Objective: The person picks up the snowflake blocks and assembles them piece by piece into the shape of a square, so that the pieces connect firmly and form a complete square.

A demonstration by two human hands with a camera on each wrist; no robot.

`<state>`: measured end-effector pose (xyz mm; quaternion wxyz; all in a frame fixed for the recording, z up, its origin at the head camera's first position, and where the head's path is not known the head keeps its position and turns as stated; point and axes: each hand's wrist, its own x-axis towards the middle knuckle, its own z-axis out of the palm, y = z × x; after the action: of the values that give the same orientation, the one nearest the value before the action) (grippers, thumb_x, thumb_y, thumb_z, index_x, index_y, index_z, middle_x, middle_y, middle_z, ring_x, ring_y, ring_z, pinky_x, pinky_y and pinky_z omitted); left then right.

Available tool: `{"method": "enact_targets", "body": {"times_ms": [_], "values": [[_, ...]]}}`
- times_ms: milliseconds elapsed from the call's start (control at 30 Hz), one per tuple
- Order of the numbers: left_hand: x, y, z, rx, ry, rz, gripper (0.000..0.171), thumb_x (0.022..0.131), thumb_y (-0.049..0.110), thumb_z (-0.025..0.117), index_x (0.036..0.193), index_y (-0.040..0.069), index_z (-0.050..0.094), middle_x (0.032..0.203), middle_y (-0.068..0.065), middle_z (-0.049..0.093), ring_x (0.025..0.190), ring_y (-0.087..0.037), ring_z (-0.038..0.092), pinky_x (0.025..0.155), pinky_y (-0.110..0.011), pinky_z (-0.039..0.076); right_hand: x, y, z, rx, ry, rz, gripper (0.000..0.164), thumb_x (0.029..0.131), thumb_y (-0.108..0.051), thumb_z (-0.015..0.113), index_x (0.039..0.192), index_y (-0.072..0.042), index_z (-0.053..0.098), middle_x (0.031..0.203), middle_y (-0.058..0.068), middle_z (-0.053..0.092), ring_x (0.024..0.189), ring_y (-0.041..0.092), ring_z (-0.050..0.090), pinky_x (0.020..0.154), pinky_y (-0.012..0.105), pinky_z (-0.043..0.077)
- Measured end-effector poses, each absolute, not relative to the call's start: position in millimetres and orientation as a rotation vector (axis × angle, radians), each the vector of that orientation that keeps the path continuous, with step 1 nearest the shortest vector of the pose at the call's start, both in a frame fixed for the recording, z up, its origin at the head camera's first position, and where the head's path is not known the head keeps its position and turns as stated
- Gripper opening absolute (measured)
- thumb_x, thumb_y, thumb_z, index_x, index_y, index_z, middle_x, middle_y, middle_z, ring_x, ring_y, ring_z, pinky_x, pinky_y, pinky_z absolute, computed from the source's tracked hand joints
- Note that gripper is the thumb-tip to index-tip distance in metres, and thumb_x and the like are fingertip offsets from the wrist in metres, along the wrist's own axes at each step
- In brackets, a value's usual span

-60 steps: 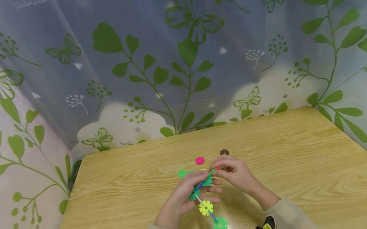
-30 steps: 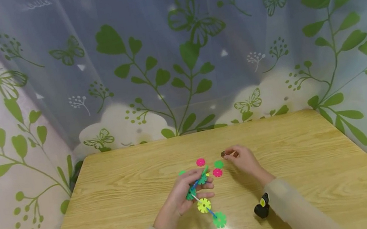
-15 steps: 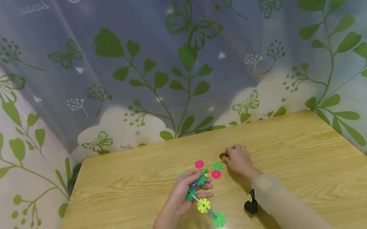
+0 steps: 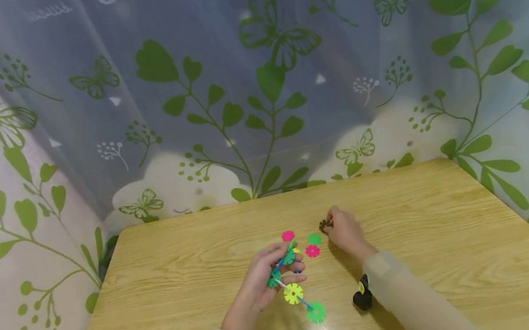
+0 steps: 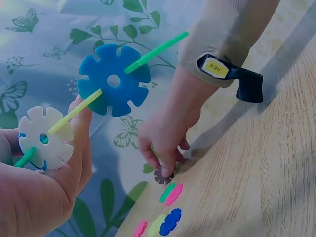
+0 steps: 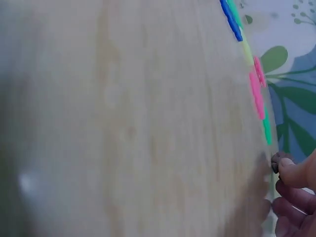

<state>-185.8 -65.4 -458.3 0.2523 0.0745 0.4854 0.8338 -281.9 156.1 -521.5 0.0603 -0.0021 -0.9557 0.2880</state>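
My left hand (image 4: 275, 272) holds a chain of notched plastic discs slotted crosswise into one another, thumb over the top and fingers spread beneath. From it hang a yellow disc (image 4: 294, 294) and a green disc (image 4: 316, 313). The left wrist view shows the chain's blue disc (image 5: 113, 80) and white disc (image 5: 45, 138) face-on, with green and yellow ones edge-on. My right hand (image 4: 347, 233) pinches a small brown notched disc (image 4: 325, 226) between thumb and fingers, low over the table to the right of the chain.
Loose discs lie between the hands on the wooden table (image 4: 444, 251): a green disc (image 4: 314, 239), a pink disc (image 4: 313, 251) and another pink disc (image 4: 288, 235). A blue disc (image 5: 171, 221) lies beside a yellow disc (image 5: 156, 225). A printed curtain (image 4: 228, 77) stands behind.
My right hand has left the chain and moved right to the brown disc, uncovering a green and a pink disc. My left hand keeps its hold on the chain, shifted slightly left.
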Motion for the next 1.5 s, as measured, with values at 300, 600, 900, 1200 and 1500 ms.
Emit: {"method": "enact_targets", "body": {"times_ms": [300,600,900,1200,1500], "values": [[-187.8,-64.2,-459.0,0.177,1.326,2.286,0.033,0.101,0.017,0.04,0.123,-0.006,0.048,0.091,-0.014,0.062,0.076,-0.019,0.065,0.073,-0.039,0.058,-265.6,156.2,-508.9,0.023,-2.639,1.304,0.012,0.091,-0.013,0.06,0.098,-0.002,0.059,0.084,0.01,0.06,0.067,0.019,0.053,0.051,0.026,0.044],[-187.5,-62.9,-458.7,0.172,1.34,2.274,0.032,0.1,0.019,0.043,0.12,-0.004,0.051,0.089,-0.011,0.062,0.075,-0.017,0.064,0.072,-0.038,0.058,-237.3,142.5,-482.3,0.158,-2.426,1.766,0.015,0.092,-0.007,0.058,0.102,0.003,0.057,0.075,0.014,0.064,0.063,0.035,0.058,0.054,0.038,0.054],[-187.4,-61.6,-458.5,0.159,1.35,2.266,0.031,0.099,0.018,0.043,0.117,-0.006,0.051,0.088,-0.011,0.062,0.076,-0.017,0.064,0.069,-0.034,0.059,-213.4,127.4,-460.5,0.22,-2.251,2.113,0.02,0.092,-0.008,0.058,0.109,0.003,0.058,0.076,0.017,0.063,0.062,0.021,0.057,0.052,0.023,0.049],[-187.9,-59.3,-459.1,0.146,1.338,2.255,0.037,0.101,0.015,0.039,0.126,-0.013,0.04,0.085,-0.009,0.063,0.073,-0.015,0.064,0.064,-0.03,0.058,-205.7,123.5,-452.4,0.262,-2.247,2.151,0.02,0.093,-0.006,0.057,0.109,0.004,0.061,0.081,0.02,0.063,0.064,0.018,0.056,0.054,0.02,0.049],[-186.2,-59.9,-460.2,0.113,1.344,2.249,0.038,0.099,0.015,0.044,0.127,-0.01,0.044,0.083,-0.009,0.063,0.073,-0.017,0.064,0.061,-0.027,0.059,-187.9,124.2,-425.0,0.474,-2.317,2.119,0.02,0.093,0.001,0.052,0.108,0.014,0.057,0.084,0.032,0.058,0.064,0.011,0.057,0.057,0.019,0.052]]}}
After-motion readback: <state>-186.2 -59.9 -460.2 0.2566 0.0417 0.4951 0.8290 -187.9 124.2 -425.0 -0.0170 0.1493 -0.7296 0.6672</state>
